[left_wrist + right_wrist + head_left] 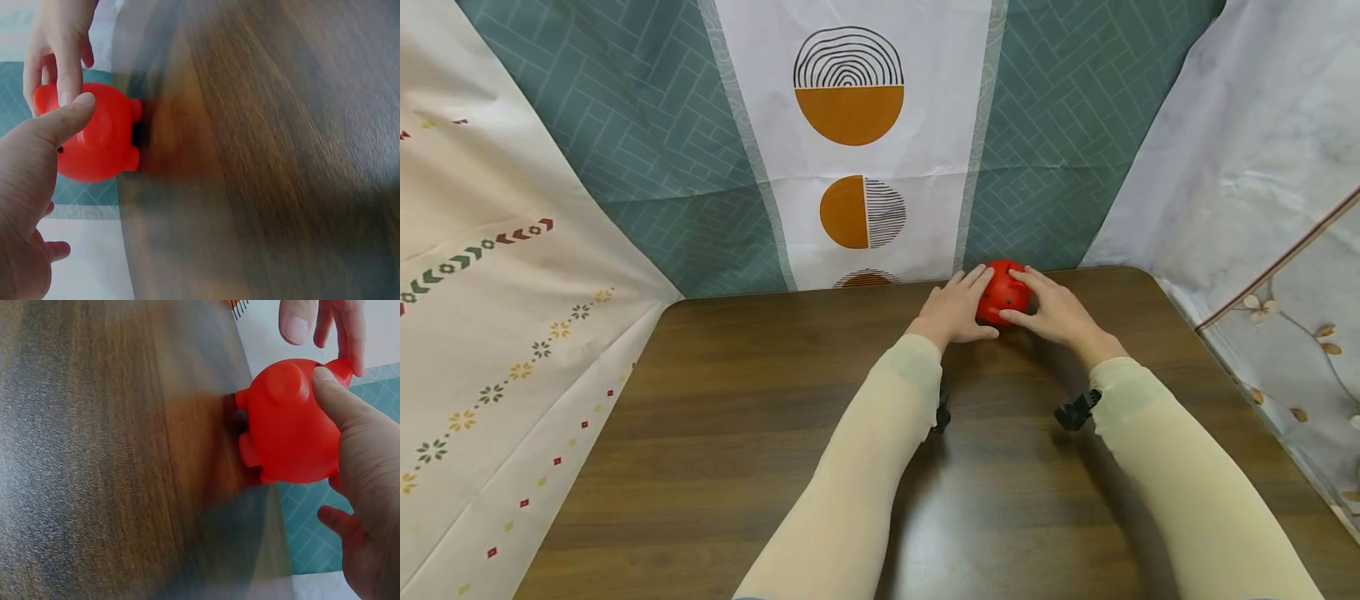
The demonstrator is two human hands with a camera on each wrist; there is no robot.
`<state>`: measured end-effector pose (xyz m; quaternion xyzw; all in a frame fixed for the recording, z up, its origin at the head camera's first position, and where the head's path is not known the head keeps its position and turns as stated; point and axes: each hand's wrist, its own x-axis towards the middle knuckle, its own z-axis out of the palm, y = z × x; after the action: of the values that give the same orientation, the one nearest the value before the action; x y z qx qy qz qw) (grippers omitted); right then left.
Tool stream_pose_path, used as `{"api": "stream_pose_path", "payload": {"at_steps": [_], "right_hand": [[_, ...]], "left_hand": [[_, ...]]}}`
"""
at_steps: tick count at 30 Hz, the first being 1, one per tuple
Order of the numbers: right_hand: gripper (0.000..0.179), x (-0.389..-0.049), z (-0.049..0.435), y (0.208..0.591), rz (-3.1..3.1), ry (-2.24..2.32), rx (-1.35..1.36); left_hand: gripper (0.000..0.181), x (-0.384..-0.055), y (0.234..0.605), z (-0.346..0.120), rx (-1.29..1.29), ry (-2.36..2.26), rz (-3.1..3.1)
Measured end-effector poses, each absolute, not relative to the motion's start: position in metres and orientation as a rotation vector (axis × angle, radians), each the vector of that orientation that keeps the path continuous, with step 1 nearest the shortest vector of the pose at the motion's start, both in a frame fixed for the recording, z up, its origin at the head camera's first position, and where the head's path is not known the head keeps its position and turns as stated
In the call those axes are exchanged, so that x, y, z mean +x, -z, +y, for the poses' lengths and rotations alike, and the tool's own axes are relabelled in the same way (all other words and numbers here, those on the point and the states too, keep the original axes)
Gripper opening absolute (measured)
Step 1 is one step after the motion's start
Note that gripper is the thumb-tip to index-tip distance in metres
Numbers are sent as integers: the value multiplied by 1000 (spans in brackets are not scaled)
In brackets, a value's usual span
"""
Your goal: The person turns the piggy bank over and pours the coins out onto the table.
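A round red piggy bank (1002,293) with small ears and stubby feet stands close to the table's far edge. My right hand (1060,310) holds it from the right side, thumb across its near face and fingers behind. On the other side my left hand (957,307) reaches in with extended fingers, their tips at its upper left. The left thumb stands apart from the fingers. In the right wrist view the piggy bank (290,425) shows its snout and feet beside the right thumb. Both hands partly hide it in the left wrist view.
The brown wooden table (760,433) has rounded far corners. Behind it hangs a green and white cloth (925,225) with orange half circles. Patterned cloths also hang at the left and right sides. A small black device (1078,410) is strapped at the right wrist.
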<state>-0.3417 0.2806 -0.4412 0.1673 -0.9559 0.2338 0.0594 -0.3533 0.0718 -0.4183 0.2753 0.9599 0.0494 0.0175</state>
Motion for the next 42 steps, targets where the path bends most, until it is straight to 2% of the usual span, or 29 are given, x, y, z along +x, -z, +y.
{"api": "stream_pose_path", "payload": {"at_steps": [13, 42], "right_hand": [[81, -335, 269, 449, -2815, -733, 538], [82, -316, 219, 453, -2792, -794, 633]], "left_hand": [[96, -345, 425, 51, 951, -255, 3018], [88, -322, 443, -11, 960, -561, 3035]]}}
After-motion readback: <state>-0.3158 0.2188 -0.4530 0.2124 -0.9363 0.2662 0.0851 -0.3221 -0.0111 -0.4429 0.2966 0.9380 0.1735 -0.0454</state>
